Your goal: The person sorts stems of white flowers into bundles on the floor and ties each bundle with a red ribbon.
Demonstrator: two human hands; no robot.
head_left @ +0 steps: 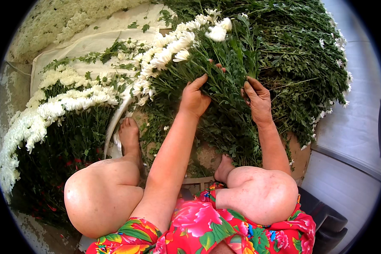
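Note:
My left hand (pixel 195 97) is wrapped round leafy stems of white chrysanthemums (pixel 164 56), its thumb on top and fingertips poking out among the leaves. The blooms of this bunch fan out in a row toward the upper left. To the right of it, my right hand (pixel 258 101) is closed in a pinch, thumb against fingers, on a green chrysanthemum stem (pixel 251 63). Two white blooms (pixel 219 29) stand above the hands, on what looks like this stem. Foliage partly hides the fingers of both hands.
A large heap of cut chrysanthemums (pixel 292 63) lies to the right, stems inward. Bundled white chrysanthemums (pixel 59 103) stand at the left, near a pale cloth (pixel 93 42). More white blooms (pixel 67 21) fill the far left. A dark seat (pixel 326 216) is at lower right.

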